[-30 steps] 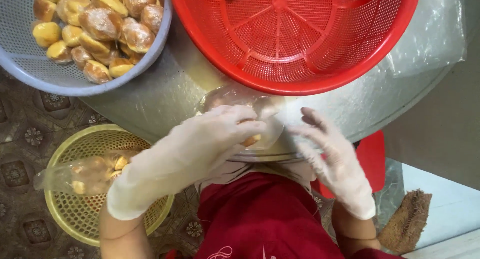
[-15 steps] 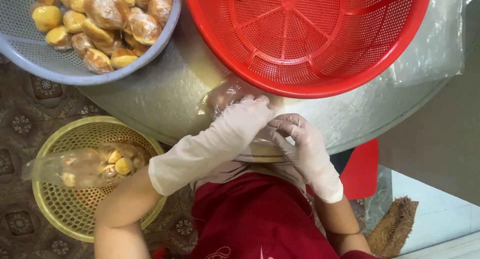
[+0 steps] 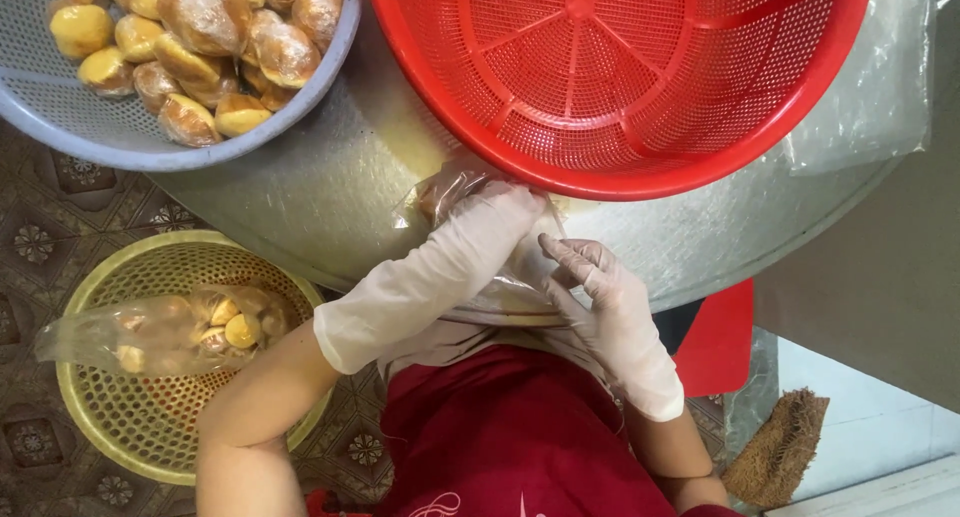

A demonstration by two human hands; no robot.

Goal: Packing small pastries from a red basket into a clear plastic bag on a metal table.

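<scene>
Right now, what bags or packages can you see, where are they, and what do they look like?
Clear bag: on the metal table below the red basket, crumpled, under both gloved hands.
Filled bag: lying in the yellow basket on the floor, clear, long, holding yellow-brown buns.
Plastic sheets: at the table's right edge, clear, flat.

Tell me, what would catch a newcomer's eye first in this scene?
Probably the big round red plastic basket at the top, nearly empty, on the round metal table. Just below its rim, two white-gloved hands, left hand and right hand, work a clear plastic bag. At upper left a pale blue basket brims with golden-brown buns, and a yellow basket on the floor holds a bagged bundle of buns.
</scene>
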